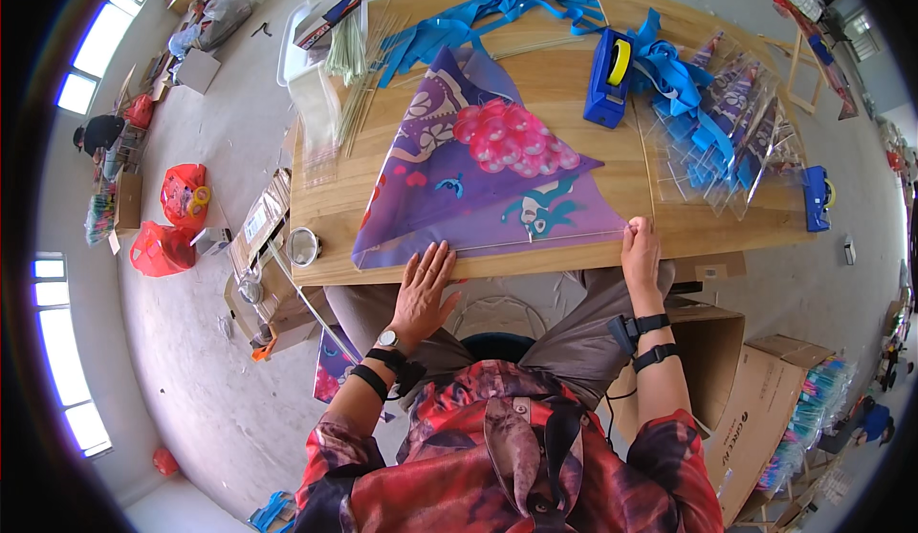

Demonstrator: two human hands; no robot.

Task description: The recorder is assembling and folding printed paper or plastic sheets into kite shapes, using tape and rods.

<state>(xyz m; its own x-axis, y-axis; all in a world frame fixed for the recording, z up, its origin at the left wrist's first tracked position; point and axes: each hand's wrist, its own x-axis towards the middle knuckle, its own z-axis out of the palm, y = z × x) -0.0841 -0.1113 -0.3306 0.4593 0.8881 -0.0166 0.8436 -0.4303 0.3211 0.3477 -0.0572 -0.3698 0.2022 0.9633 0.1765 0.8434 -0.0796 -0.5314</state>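
A purple kite (478, 170) of thin sheet, printed with pink balloons and a teal figure, is spread on the wooden table in front of me. Along its near edge runs a thin pale rod (574, 238). My left hand (427, 284) lies flat with fingers spread, its fingertips pressing the kite's near edge at the table's rim. At the kite's right corner, my right hand (641, 249) is closed in a pinch on the rod's end. Part of the sheet is folded over, so some of the print lies doubled.
A blue tape dispenser (608, 79) stands beyond the kite; another dispenser (818, 198) is at the right edge. Blue ribbons (497, 7) cross the back. Clear-bagged kites (736, 131) are piled right. Thin sticks (349, 55) fill a white tray; a small cup (303, 246) stands left.
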